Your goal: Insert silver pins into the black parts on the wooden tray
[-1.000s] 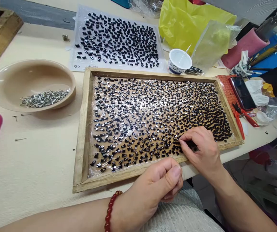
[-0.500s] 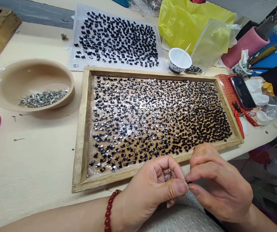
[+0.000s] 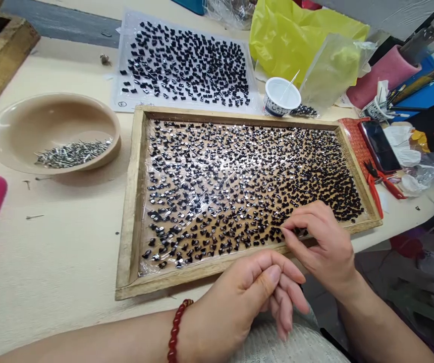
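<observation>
My right hand [image 3: 321,242] reaches over the near edge of the wooden tray [image 3: 128,201], thumb and forefinger pinched low among the small black pieces. A small black piece on a pin seems to be at those fingertips, barely visible. Many glossy black pieces [image 3: 202,222], some with thin metal pins, cover the plastic-lined floor of the tray. Below the front rim my left hand [image 3: 251,297] is loosely closed, thumb pressed against the forefinger and other fingers curled. Metal pins showed inside it a moment ago; now its fingers hide them.
At left stands a tan oval bowl [image 3: 12,146] with metal pins [image 3: 75,154]; stray pins lie below it. Behind the tray are a white sheet [image 3: 126,35] of black pieces and a white cup [image 3: 282,93]. Red-handled pliers [image 3: 376,186] and a phone [image 3: 379,146] are at right.
My right hand has moved from my left fingertips, up and slightly left, to the tray. My left thumb and fingers have shifted, covering the pins that showed before.
</observation>
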`<state>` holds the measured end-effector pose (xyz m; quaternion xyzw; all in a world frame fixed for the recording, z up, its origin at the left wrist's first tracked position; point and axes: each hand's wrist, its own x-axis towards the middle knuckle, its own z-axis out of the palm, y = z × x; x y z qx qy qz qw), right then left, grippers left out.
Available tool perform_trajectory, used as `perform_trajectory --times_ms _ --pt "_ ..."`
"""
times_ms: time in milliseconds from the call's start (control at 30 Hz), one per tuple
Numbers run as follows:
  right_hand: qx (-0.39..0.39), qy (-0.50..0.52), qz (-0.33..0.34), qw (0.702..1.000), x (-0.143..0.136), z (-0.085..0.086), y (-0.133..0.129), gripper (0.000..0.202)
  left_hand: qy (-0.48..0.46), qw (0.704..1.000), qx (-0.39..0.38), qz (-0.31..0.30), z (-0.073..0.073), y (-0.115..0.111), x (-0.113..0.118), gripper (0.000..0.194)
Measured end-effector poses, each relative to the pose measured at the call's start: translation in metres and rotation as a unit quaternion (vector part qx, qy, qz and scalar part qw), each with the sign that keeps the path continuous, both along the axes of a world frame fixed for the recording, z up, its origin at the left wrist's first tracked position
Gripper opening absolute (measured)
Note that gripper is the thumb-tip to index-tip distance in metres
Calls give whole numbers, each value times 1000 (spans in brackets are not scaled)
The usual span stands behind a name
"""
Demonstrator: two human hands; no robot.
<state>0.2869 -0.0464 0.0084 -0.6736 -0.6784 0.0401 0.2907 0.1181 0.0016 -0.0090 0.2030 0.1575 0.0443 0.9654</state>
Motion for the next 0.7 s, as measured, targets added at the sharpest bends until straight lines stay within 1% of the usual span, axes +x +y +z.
perform_trajectory --times_ms 100,167,233,300,400,467,567,633,700 --pt "-13 -57 -13 998 2 -8 5 8 -25 1000 -14 -7 -3 -4 0 20" --pt "-17 -75 -22 997 1 -10 6 7 -32 999 -26 -8 -3 -4 -1 21" --pt "-25 -84 -23 996 1 -10 7 6 -20 999 -33 -29 0 -2 -2 24" --pt "-34 -90 -20 995 1 -10 7 6 4 998 -19 -62 4 3 -4 26" --pt "-38 -93 -17 995 2 -10 7 6 35 996 27 -78 9 10 -6 28" --pt "-39 -92 -15 995 1 -10 7 6 45 995 46 -77 10 11 -6 29" --pt "-41 -89 -17 995 1 -11 7 5 39 996 55 -50 8 9 -4 32" --pt "-39 -88 -20 995 1 -11 7 5 25 998 44 -32 6 7 -2 33" --pt "-35 -87 -22 995 0 -12 7 5 10 999 27 -29 4 4 -1 34"
